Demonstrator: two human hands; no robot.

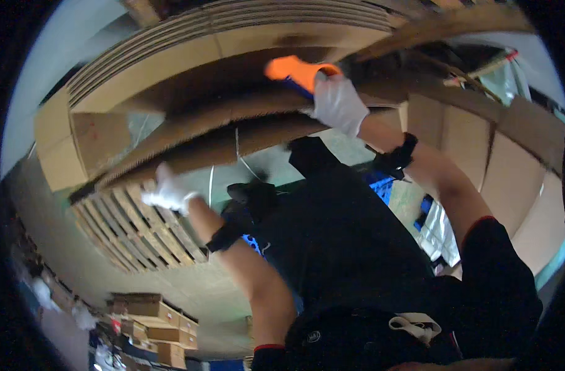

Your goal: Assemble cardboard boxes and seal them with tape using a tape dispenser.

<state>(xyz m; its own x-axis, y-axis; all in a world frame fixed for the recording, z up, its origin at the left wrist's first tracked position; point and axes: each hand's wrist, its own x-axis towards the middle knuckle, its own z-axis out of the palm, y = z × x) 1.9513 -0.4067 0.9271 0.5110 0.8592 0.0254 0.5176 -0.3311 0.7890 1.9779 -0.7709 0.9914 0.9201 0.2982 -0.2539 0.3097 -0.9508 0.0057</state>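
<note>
My right hand (340,106), in a white glove, is closed around an orange hand tool (296,69) with a dark blue part. Motion blurs the tool, so its exact kind does not show. It is over a large brown cardboard box (152,83), whose long flaps stretch across the upper view. My left hand (170,193), also gloved in white, holds nothing and has its fingers apart. It hovers near the box's lower left flap edge, and I cannot tell whether it touches. Black bands circle both wrists.
Folded cardboard layers (233,21) line the far side. A wooden pallet (140,229) lies on the floor at left, with stacked cartons (162,324) beyond it. More cardboard panels (480,148) stand at right. White straps (211,182) hang near the box.
</note>
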